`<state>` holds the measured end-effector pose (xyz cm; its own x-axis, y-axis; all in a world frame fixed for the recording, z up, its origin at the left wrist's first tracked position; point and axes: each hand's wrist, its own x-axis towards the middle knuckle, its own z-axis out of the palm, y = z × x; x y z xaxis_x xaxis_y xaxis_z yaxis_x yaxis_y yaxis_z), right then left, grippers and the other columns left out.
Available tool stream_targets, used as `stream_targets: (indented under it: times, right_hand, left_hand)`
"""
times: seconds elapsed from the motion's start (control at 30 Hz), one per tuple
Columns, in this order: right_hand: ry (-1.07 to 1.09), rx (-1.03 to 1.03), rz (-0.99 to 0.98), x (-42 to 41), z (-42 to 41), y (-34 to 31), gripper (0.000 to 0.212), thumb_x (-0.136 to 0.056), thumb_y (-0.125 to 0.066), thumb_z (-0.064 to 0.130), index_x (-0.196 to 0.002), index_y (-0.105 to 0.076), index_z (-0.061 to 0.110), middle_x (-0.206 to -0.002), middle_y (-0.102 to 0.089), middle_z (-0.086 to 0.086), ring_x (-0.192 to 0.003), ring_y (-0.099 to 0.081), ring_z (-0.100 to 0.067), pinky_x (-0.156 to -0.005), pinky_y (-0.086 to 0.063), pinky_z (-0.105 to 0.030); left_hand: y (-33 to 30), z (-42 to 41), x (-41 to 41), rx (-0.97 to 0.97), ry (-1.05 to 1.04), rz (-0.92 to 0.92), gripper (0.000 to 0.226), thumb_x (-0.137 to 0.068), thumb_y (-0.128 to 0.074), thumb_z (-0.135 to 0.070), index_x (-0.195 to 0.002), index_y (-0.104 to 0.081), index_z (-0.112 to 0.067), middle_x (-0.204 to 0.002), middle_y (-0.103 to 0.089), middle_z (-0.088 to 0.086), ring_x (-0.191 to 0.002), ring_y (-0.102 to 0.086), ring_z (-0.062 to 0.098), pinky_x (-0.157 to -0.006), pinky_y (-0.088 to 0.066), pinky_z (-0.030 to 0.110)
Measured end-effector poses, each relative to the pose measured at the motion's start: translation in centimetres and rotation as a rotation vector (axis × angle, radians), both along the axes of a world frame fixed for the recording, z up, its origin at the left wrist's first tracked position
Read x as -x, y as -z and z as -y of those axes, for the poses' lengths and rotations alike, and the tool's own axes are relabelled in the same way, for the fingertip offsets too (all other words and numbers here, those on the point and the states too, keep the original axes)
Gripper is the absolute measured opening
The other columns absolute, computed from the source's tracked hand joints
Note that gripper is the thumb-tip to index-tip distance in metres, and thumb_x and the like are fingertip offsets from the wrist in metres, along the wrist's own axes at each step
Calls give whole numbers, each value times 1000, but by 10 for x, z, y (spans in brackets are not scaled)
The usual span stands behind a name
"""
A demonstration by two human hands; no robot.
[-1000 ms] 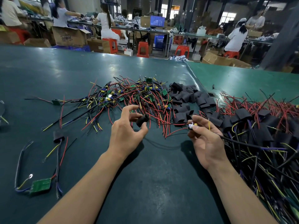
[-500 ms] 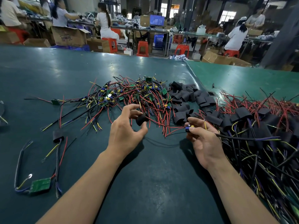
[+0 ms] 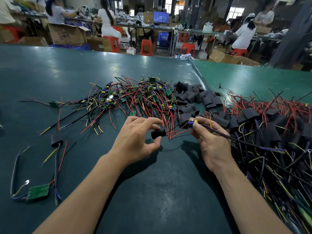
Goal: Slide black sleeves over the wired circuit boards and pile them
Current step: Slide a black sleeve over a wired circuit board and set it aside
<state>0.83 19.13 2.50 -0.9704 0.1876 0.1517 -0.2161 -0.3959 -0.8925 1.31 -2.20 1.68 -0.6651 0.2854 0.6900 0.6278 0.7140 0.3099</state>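
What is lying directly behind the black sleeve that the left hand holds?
Behind the sleeve pinched by the left hand lie loose red wire ends on the green table, then the board pile. The sleeve hides whatever lies directly beneath it.

You're in a big dim workshop: red stools (image 3: 146,47), cardboard boxes (image 3: 67,34), a glowing blue screen (image 3: 161,17), bright windows (image 3: 235,11) at the back.

Bare boards (image 3: 135,97) lie left of loose sleeves (image 3: 195,98); the sleeved pile (image 3: 270,129) lies right of both.
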Motion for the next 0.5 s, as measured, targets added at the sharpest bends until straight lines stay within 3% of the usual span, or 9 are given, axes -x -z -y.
stream_targets:
  times: [0.13, 0.37, 0.5]
  right_hand:
    - [-161, -103, 14, -5, 7, 5, 20, -71, -73, 3, -88, -76, 12, -84, -75, -10, -77, -70, -19, -71, -56, -25]
    - [-231, -192, -38, -6, 6, 7, 20, -68, -78, 11, -87, -78, 17, -87, -75, -9, -82, -71, -20, -74, -56, -26]
    - [-259, -198, -26, -6, 8, 7, 22, -67, -80, 11, -89, -77, 13, -88, -74, -13, -81, -71, -20, -73, -56, -25]
  left_hand:
    - [-2, -7, -5, 18, 42, -9, 39, -77, -76, -21, -114, -65, -13, -100, -73, -6, -89, -69, 17, -88, -44, 40]
    - [-4, -14, -10, -36, 65, 12, 38, -77, -74, -16, -113, -66, -10, -98, -73, -2, -87, -66, 17, -82, -47, 35]
    - [-5, -14, -11, -62, 91, 54, 39, -79, -76, -10, -116, -65, -10, -102, -73, -1, -92, -69, 20, -82, -54, 42]
